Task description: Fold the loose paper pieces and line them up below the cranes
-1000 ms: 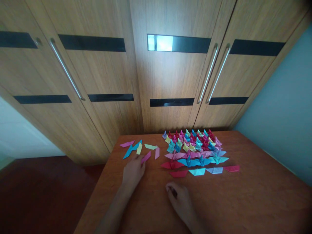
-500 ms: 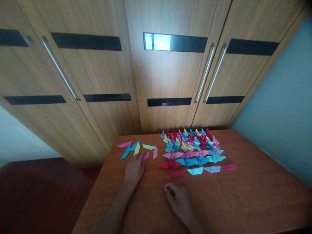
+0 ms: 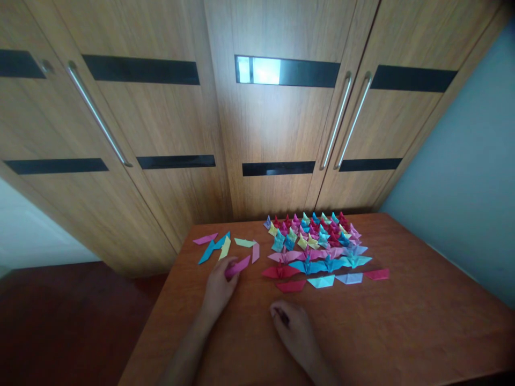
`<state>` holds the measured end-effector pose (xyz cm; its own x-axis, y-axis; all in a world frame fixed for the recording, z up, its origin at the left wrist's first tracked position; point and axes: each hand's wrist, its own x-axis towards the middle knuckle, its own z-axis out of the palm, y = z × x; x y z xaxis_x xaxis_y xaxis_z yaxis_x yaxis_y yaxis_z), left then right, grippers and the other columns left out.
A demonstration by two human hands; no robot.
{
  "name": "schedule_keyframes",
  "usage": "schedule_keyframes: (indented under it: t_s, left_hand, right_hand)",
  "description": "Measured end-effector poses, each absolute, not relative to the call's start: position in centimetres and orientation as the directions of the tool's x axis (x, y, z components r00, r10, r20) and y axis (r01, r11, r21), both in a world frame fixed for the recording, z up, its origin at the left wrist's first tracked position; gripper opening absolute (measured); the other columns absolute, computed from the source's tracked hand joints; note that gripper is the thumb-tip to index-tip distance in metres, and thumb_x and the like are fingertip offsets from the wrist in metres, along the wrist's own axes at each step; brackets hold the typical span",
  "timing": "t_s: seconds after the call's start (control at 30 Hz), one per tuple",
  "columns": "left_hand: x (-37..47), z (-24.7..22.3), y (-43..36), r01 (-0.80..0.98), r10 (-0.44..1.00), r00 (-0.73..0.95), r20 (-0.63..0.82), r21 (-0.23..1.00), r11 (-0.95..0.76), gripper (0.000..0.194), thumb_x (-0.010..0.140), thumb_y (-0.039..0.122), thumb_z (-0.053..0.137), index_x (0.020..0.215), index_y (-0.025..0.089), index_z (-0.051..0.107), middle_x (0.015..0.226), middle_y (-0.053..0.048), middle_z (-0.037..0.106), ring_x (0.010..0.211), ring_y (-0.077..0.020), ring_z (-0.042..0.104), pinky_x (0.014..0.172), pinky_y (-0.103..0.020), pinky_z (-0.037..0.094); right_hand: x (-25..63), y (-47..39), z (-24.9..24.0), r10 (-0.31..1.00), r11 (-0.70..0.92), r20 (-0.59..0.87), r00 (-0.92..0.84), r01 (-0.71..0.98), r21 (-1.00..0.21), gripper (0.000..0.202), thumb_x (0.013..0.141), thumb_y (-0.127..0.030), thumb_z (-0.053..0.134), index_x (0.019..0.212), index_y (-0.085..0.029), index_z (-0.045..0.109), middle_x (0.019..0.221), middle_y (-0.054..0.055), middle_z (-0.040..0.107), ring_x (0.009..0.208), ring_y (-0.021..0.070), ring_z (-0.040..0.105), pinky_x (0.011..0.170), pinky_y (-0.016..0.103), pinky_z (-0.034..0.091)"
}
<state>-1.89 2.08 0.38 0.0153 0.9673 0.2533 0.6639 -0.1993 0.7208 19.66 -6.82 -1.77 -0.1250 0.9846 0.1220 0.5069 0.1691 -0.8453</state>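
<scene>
My left hand [image 3: 220,284] pinches a folded magenta paper piece [image 3: 238,266] at its left end. Beyond it lie loose folded pieces: yellow [image 3: 225,249], blue [image 3: 207,252], pale green [image 3: 244,243] and pink [image 3: 256,252]. My right hand [image 3: 293,328] rests on the table with its fingers curled; what is in them, if anything, is hidden. A red folded piece [image 3: 290,287], a light turquoise one [image 3: 321,281], a lavender one [image 3: 350,279] and another red one [image 3: 377,274] form a front row. Behind them are spread-winged paper birds [image 3: 330,264].
Several rows of small upright paper birds [image 3: 302,242] stand at the back of the brown table [image 3: 362,332]. A wooden wardrobe [image 3: 277,128] with metal handles rises behind the table, and a pale blue wall [image 3: 462,187] is at the right.
My left hand has taken the magenta piece up between its fingers and drawn slightly back toward me. My right hand has stayed in place.
</scene>
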Motion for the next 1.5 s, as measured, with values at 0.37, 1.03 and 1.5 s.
schedule_keyframes:
  t_s: [0.37,1.03,1.5]
  left_hand:
    - [1.7,1.5,-3.4,0.267,0.99,0.14,0.014,0.962,-0.052,0.017,0.075,0.024,0.055,0.09,0.018,0.061,0.092,-0.006,0.067,0.091,-0.0214,0.061,0.082,-0.031,0.047]
    - [4.7,0.0,-5.6,0.139,0.965,0.232,-0.126,0.986,0.095,0.02,0.071,0.024,0.063,0.089,0.019,0.066,0.093,-0.006,0.072,0.088,-0.0211,0.066,0.08,-0.029,0.05]
    - [3.8,-0.7,-6.0,0.418,0.98,0.201,-0.01,0.905,-0.077,0.019,0.081,0.025,0.051,0.092,0.023,0.067,0.087,-0.003,0.072,0.082,-0.0198,0.066,0.078,-0.03,0.051]
  right_hand:
    - [20.0,-6.8,-1.1,0.99,0.143,0.13,-0.061,0.376,-0.916,0.023,0.086,-0.032,0.048,0.09,-0.02,0.067,0.076,0.002,0.067,0.068,0.0156,0.06,0.063,0.022,0.044]
    - [21.1,-7.0,-1.6,0.993,0.021,0.045,0.112,0.209,-0.978,0.026,0.075,-0.04,0.064,0.089,-0.018,0.067,0.074,0.003,0.067,0.066,0.0171,0.06,0.061,0.025,0.047]
    - [28.3,-7.6,-2.7,0.922,-0.098,0.068,0.381,0.4,-0.911,0.046,0.077,-0.052,0.057,0.104,-0.016,0.062,0.081,0.008,0.069,0.075,0.023,0.066,0.065,0.029,0.05]
